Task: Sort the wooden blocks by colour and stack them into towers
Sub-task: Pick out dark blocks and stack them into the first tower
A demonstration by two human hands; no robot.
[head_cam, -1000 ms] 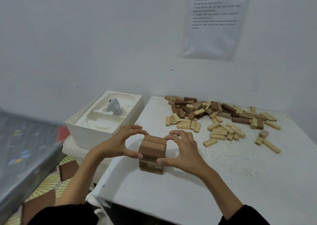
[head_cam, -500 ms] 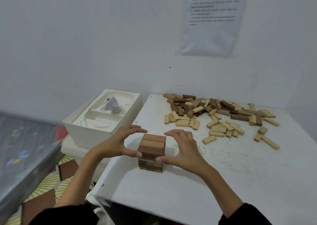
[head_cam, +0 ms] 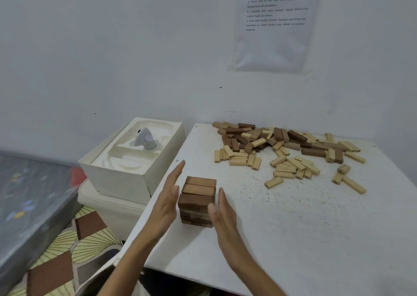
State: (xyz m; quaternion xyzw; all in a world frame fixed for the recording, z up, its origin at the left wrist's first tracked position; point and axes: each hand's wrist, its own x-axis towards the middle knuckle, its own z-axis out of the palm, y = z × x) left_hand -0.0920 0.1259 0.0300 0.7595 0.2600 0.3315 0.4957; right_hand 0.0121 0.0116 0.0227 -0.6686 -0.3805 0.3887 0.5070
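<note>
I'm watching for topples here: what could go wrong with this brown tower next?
The brown block tower stands near the white table's left edge; an uneven squeeze from the left hand or right hand could skew its layers or tip it off. Reaching for the loose block pile could brush it.

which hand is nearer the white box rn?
Left. The left hand is between the white box and the brown tower; the right hand is on the tower's far side, away from the box.
</note>
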